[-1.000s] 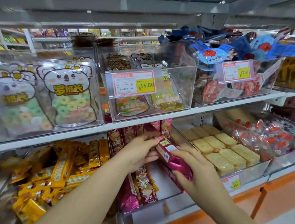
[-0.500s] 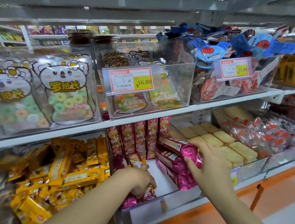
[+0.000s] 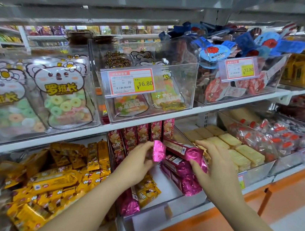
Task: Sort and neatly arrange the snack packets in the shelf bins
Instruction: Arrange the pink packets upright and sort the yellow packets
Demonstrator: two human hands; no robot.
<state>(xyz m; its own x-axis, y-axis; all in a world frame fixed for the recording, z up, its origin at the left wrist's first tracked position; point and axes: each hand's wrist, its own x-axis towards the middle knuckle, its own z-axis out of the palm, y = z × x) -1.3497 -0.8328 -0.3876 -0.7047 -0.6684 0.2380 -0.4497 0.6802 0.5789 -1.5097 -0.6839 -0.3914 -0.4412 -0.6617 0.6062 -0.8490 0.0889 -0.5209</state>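
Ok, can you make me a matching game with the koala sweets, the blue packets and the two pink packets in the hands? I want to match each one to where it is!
Things:
1. koala gummy bag
2. blue packets
3. single pink packet
4. top pink packet of the stack

Places:
A. gripped by the right hand
B. bin with the 12.80 tag
C. gripped by the left hand
D. upper shelf, left bin

Pairs: 1-D, 2-B, 3-C, 4-A

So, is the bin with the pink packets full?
No, partly filled: the bin shows bare white floor between upright packets at the back and the flat stack.
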